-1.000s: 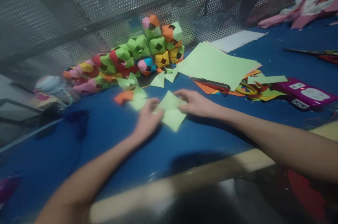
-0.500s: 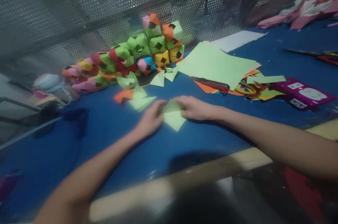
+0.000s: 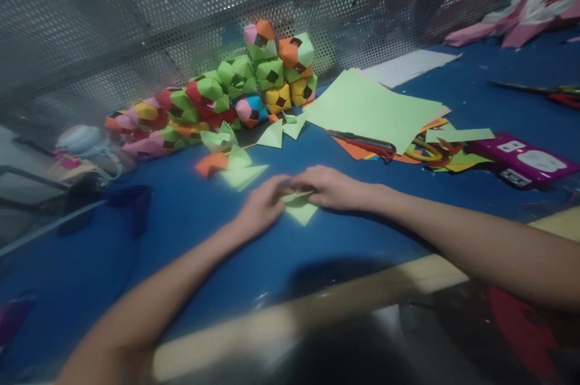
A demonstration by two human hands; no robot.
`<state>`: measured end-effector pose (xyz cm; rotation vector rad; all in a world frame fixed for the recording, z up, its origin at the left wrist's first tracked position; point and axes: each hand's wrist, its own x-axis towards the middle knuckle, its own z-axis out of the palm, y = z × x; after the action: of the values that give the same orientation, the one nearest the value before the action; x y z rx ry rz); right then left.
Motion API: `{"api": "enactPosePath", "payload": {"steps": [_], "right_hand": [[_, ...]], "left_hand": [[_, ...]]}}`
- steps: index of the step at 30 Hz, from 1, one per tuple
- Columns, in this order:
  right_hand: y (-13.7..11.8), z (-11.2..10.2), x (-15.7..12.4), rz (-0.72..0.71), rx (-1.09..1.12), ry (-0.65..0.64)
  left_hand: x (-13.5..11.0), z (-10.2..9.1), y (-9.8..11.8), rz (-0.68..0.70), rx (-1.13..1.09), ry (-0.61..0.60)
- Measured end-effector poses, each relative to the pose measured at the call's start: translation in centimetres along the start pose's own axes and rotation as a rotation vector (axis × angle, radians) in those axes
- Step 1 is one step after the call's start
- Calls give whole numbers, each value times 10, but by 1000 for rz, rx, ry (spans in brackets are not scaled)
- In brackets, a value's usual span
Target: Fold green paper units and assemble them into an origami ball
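A small light green paper piece (image 3: 299,208) lies on the blue table (image 3: 190,222), partly folded. My left hand (image 3: 261,210) presses its left side with fingers closed on the edge. My right hand (image 3: 328,187) covers its upper part, fingers curled over the fold. Both hands meet above the paper, and most of the piece is hidden under them. Several folded green pieces (image 3: 242,173) and an orange one (image 3: 212,164) lie just to the left of my hands.
A pile of coloured paper cubes (image 3: 235,92) stands against the perforated metal wall (image 3: 136,22). Green paper sheets (image 3: 371,108), a dark cutter (image 3: 362,142), scissors (image 3: 426,152) and a magenta power strip (image 3: 521,161) lie to the right. Pink paper (image 3: 521,16) lies at the far right.
The green paper has been folded smaller. My two hands have closed in together over it, so much less of the paper shows than a second ago.
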<state>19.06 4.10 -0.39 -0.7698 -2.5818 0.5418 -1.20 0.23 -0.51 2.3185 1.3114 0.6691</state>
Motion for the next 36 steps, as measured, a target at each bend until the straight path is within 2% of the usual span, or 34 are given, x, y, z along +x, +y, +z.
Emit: {"api": "enactPosePath", "payload": {"steps": [9, 16, 22, 25, 28, 33, 36], "right_hand": [[-3, -21, -3, 53, -87, -154], [-3, -39, -10, 118, -90, -194], [-2, -42, -10, 146, -33, -201], [2, -39, -9, 173, 32, -156], [7, -34, -7, 257, 89, -55], [6, -30, -2, 409, 220, 159], [1, -27, 1, 512, 292, 216]], "left_hand": [[3, -3, 3, 3, 35, -68], [3, -6, 3, 27, 37, -79], [3, -6, 4, 18, 34, -73], [4, -4, 4, 4, 7, -25], [5, -3, 1, -32, -72, 33], [8, -1, -8, -165, -248, 190], [10, 0, -8, -235, -352, 250]]}}
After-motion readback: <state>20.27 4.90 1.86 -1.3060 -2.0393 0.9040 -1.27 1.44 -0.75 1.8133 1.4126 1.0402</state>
